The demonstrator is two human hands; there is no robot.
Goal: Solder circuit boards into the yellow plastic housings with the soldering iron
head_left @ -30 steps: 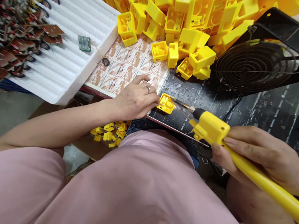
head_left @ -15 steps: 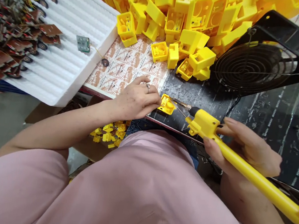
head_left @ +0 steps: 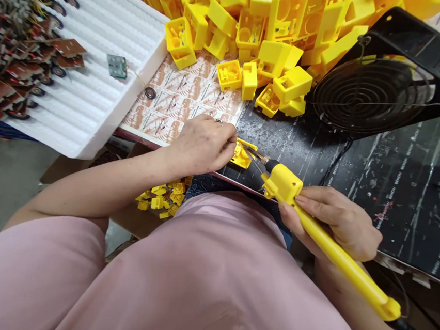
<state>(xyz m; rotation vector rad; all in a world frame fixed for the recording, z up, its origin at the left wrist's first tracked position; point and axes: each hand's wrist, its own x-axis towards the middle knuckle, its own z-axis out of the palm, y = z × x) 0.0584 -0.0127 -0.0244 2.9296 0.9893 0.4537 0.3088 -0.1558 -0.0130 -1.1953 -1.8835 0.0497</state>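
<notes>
1. The small yellow housing (head_left: pixel 241 155) is lying open side up on the black tabletop (head_left: pixel 426 205), near its front edge — one end is hiding from me.
2. The long yellow soldering tool (head_left: pixel 329 240) is slanting down — its metal tip is reaching the housing.

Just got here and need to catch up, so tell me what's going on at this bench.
A person's left hand is at a small open yellow case near the bench edge. The right hand holds a yellow soldering tool, its tip at that case. More yellow cases are heaped behind, beside a black fan.
</notes>
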